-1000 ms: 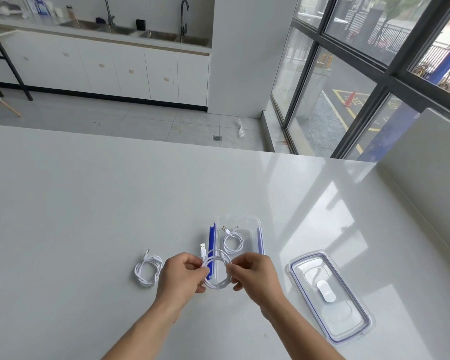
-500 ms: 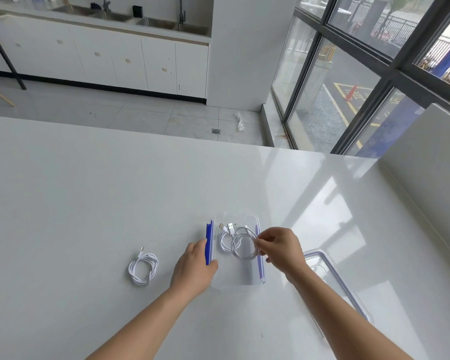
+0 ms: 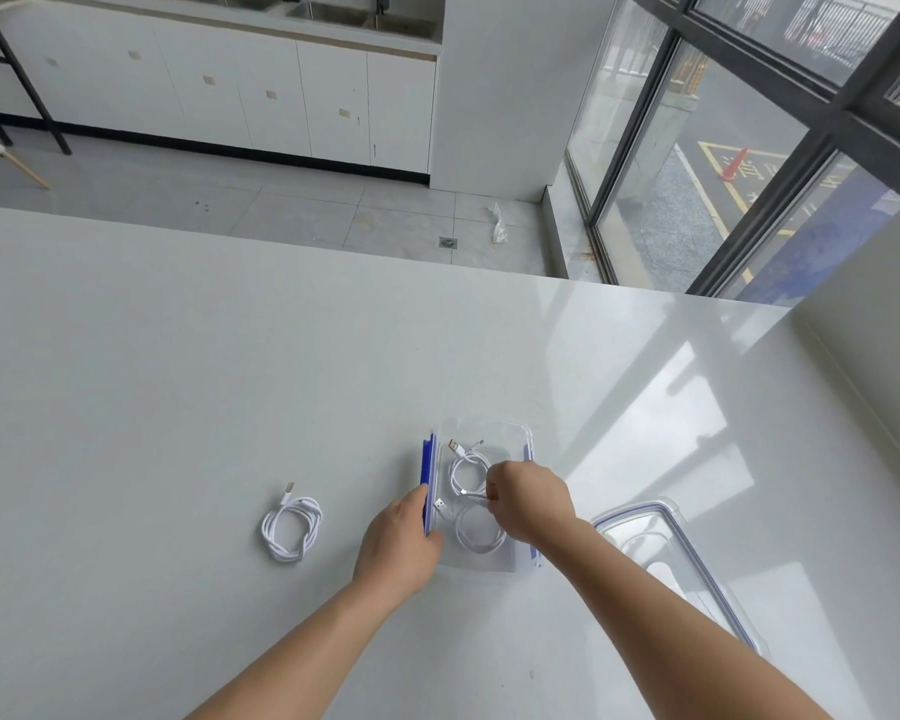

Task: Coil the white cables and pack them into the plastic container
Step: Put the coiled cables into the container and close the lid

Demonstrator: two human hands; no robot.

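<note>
While the right hand [image 3: 528, 504] has its fingertips pinched on a strand of the near coil [image 3: 476, 535], the main risk is letting go too soon. Nothing ties the loops. The cable looks like smooth, round, white rubbery jacket with some memory, so my guess is it unwinds and rides up over the wall.

Near coil sits inside the container [image 3: 484, 423], toward the near end. Far coil [image 3: 466, 467] is already in, just beyond it; can't tell whether the loops touch or overlap.

Risk two: the metal plug [image 3: 440, 506] on the near coil points at the left wall. It could snag the rim or stick up and block the lid [image 3: 640, 509] later.

Risk three: the container is thin clear plastic, probably light, on a glossy white table [image 3: 178, 381], so it'll slide if shoved. Left hand [image 3: 398, 543] is braced on its left wall by the blue clip [image 3: 427, 472]. Can't tell if it's clamped on the wall or just pressing.

Third coil [image 3: 292, 527] lies loose on the table, well to the left, not packed yet. The lid is a clear rounded rectangle with a blue seal, lying to the right.
</note>
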